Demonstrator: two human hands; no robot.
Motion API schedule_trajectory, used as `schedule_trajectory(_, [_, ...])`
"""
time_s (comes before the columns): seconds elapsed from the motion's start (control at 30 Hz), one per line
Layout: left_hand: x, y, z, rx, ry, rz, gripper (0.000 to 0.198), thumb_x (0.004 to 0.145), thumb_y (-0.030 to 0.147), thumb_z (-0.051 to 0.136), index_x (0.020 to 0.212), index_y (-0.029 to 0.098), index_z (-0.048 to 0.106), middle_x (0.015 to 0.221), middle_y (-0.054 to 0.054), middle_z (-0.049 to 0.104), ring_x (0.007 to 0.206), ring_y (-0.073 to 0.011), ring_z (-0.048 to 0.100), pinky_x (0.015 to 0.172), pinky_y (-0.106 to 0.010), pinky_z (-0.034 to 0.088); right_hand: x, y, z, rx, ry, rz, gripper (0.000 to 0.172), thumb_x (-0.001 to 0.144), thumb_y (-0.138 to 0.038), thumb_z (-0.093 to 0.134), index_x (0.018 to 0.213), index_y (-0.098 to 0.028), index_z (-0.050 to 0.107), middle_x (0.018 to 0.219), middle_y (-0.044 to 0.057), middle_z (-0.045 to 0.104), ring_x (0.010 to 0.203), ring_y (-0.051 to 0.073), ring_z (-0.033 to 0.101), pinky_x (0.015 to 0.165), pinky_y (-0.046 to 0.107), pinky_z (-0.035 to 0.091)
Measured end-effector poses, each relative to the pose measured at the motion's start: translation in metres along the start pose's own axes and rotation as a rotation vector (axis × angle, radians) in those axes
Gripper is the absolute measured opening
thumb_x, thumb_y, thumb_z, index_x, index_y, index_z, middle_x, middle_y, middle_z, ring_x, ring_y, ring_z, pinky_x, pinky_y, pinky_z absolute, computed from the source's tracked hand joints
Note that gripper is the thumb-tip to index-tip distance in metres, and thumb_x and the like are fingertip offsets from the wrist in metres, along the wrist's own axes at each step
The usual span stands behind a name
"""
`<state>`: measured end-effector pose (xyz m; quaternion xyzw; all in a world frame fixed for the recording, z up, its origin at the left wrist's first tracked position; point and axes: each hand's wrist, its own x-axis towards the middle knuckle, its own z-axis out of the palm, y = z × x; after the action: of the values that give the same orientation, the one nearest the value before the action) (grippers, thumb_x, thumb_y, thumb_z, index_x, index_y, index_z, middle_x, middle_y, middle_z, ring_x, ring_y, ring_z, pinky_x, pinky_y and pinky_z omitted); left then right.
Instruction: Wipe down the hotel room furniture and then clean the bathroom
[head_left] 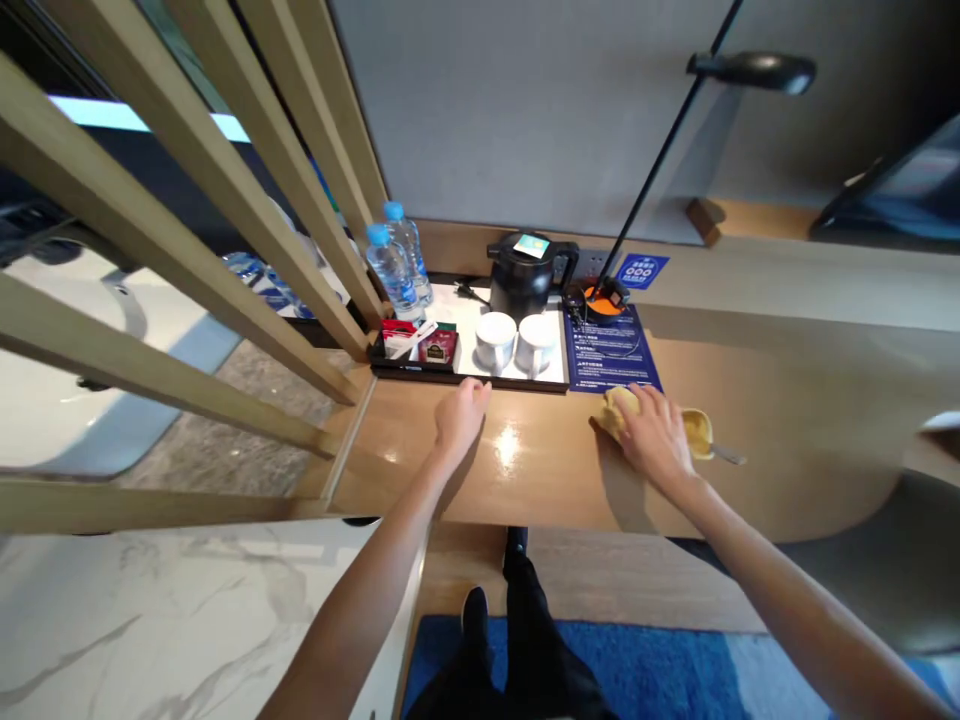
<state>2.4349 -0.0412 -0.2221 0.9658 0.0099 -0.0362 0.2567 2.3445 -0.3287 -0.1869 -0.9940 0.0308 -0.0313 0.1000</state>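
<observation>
My right hand (654, 432) presses on a yellow cloth (696, 432) on the wooden desk, fingers curled over it. Part of the cloth bulges out left of the hand, part to the right, where a small grey strip sticks out. My left hand (463, 415) is closed at the front edge of a black-rimmed tray (510, 382); nothing shows in its fingers. Whether it touches the tray I cannot tell. Just behind it stand two white mugs (495, 340). A blue printed sheet (611, 355) lies beyond my right hand.
The tray also carries a black kettle (520, 280), two water bottles (391, 270) and a holder with tea packets (437, 346). A black lamp (660, 160) rises behind the sheet. Wooden slats (247, 190) border the left side, with a sink (150, 320) beyond.
</observation>
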Motion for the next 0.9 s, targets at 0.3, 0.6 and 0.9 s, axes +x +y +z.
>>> schedule_trajectory(0.3, [0.07,0.039,0.031,0.103,-0.12,-0.059,0.04,0.097,0.046,0.047,0.084,0.015,0.069,0.091,-0.012,0.074,0.084,-0.0212,0.066,0.062,-0.028,0.027,0.092,-0.13,0.053,0.121,-0.39,-0.058,0.057,0.092,-0.015,0.039,0.149,-0.017,0.038,0.156,0.014,0.032,0.109,0.024,0.064,0.088,0.036,0.054])
schedule_trajectory(0.6, [0.081,0.031,0.016,-0.049,-0.256,-0.014,0.04,0.095,0.044,0.047,0.079,0.015,0.068,0.081,-0.008,0.071,0.072,-0.0166,0.058,0.059,-0.026,0.025,0.145,-0.142,0.073,0.015,-0.681,0.01,0.052,0.094,-0.017,0.043,0.146,-0.013,0.044,0.156,0.017,0.031,0.118,0.028,0.061,0.098,0.041,0.051])
schedule_trajectory(0.9, [0.089,0.013,0.009,-0.179,-0.333,0.089,0.042,0.093,0.046,0.045,0.074,0.015,0.066,0.07,-0.003,0.064,0.067,-0.0146,0.052,0.059,-0.026,0.025,0.152,-0.162,0.076,0.084,-0.645,0.173,0.051,0.095,-0.005,0.029,0.142,-0.009,0.046,0.141,0.023,0.049,0.111,0.028,0.064,0.092,0.046,0.053])
